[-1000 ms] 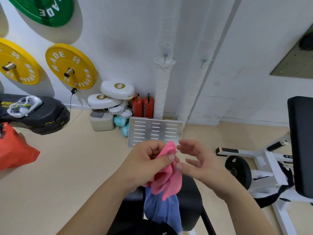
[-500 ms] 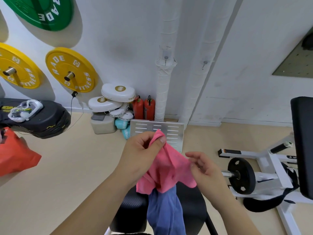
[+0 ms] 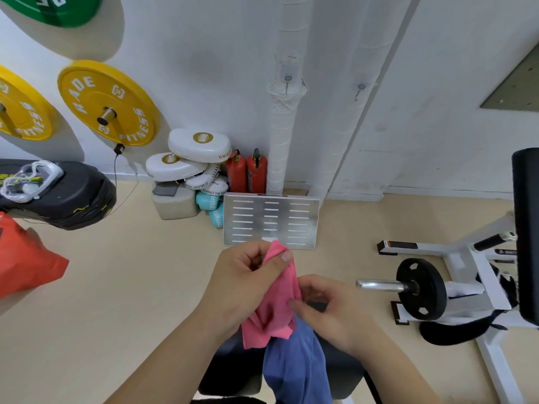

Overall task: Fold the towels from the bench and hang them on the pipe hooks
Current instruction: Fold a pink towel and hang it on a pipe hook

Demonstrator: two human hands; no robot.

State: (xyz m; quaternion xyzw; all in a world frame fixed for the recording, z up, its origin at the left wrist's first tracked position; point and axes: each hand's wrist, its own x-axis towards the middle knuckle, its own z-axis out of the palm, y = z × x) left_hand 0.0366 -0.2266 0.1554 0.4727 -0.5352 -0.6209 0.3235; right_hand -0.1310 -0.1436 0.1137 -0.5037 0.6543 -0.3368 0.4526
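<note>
Pink towel held in both hands.
Top corner pinched by left hand; lower edge pinched by right hand.

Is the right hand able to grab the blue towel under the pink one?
Probably yes. The blue cloth towel lies just below the right hand, with nothing between them. But that hand is pinching the pink cloth towel, so it would need to let go first.

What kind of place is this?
Most likely a gym: a yellow weight plate hangs on the wall, white boxing pads are stacked by it, and a black plate sits on a machine's bar.
</note>
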